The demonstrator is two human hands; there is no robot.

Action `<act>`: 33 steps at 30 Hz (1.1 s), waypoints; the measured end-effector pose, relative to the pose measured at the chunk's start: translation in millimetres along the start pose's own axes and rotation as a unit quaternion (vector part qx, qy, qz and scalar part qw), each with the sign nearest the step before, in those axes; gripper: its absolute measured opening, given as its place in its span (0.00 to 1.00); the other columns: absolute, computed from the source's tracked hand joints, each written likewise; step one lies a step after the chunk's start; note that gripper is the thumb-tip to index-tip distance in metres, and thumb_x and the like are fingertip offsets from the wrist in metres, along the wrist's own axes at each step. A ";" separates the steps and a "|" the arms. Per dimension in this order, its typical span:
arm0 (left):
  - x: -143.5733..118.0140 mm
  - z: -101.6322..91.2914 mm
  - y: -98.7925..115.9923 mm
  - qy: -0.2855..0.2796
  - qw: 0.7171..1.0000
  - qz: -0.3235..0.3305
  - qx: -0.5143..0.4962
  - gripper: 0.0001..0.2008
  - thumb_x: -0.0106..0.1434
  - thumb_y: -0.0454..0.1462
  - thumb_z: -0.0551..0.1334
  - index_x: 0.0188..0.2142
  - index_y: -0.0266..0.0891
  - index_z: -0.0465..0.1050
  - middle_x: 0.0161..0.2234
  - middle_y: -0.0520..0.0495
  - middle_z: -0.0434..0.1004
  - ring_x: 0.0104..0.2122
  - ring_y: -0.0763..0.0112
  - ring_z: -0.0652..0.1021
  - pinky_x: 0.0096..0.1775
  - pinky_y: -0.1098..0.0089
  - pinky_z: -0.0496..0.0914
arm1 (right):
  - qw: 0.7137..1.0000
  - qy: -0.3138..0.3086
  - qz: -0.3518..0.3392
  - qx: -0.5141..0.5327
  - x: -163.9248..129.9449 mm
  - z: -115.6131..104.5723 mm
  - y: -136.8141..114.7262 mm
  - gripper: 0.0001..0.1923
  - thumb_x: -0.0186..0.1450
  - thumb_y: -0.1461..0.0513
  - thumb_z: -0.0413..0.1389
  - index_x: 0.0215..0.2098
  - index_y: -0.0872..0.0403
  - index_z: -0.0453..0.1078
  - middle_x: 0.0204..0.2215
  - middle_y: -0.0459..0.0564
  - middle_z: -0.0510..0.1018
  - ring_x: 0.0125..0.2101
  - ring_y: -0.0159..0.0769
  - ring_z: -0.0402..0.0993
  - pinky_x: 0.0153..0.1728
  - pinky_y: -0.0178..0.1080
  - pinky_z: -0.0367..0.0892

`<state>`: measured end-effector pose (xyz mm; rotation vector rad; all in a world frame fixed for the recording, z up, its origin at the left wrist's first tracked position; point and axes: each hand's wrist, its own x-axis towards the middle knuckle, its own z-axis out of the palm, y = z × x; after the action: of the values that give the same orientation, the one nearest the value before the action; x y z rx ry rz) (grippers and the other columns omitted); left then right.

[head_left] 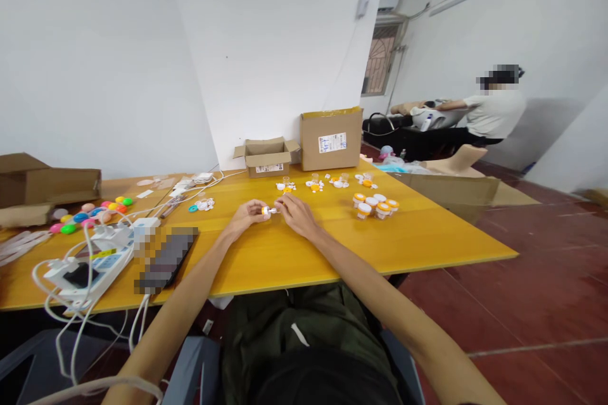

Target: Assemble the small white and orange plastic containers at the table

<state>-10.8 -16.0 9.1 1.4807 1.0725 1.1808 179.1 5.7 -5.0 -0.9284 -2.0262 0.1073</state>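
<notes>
Yellow table carries the work, seen from the head camera. Left hand and right hand meet above its middle, both fingers closed on one small orange-and-white piece held between them, just above the surface. Finished orange-capped containers stand grouped to the right, near the hands. Loose white and orange parts lie scattered beyond the hands, before a small open carton and a taller sealed carton at the wall. Coloured round caps lie well to the left, beside white cables and a dark phone. Another person sits at a separate bench in the far right.
</notes>
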 end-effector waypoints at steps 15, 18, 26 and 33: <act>2.2 0.5 -3.2 0.004 0.999 0.000 0.033 0.20 0.40 0.38 0.75 0.32 0.39 0.72 0.35 0.49 0.80 0.38 0.66 0.79 0.47 0.63 0.72 | 0.993 -0.068 0.092 0.000 1.5 8.8 13.3 0.08 0.63 0.63 0.56 0.42 0.48 0.71 0.40 0.48 0.80 0.39 0.38 0.76 0.40 0.39 0.70; 2.0 0.4 -3.2 0.009 0.999 0.004 0.032 0.21 0.40 0.40 0.75 0.33 0.39 0.73 0.35 0.48 0.80 0.37 0.66 0.78 0.47 0.63 0.71 | 0.989 -0.061 0.119 0.068 4.0 10.1 15.4 0.09 0.62 0.63 0.58 0.41 0.49 0.69 0.35 0.47 0.80 0.33 0.37 0.76 0.37 0.40 0.71; 1.5 -1.0 -4.1 0.032 0.999 -0.004 0.014 0.21 0.41 0.42 0.75 0.35 0.39 0.75 0.37 0.47 0.81 0.39 0.65 0.79 0.47 0.64 0.71 | 0.922 0.008 0.169 0.348 12.6 11.6 23.7 0.15 0.61 0.56 0.57 0.45 0.51 0.70 0.39 0.50 0.79 0.34 0.36 0.77 0.29 0.36 0.74; 2.3 -1.3 -3.2 0.032 0.999 -0.025 -0.005 0.22 0.41 0.42 0.76 0.36 0.39 0.78 0.37 0.46 0.83 0.39 0.64 0.79 0.47 0.62 0.72 | 0.914 -0.032 0.142 0.377 11.1 13.9 16.7 0.13 0.57 0.55 0.61 0.39 0.52 0.72 0.37 0.50 0.79 0.39 0.38 0.77 0.32 0.36 0.75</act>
<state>-11.9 -13.0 6.5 1.4087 1.1398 1.2034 174.5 28.5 -12.6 -0.6988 -1.6626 1.0155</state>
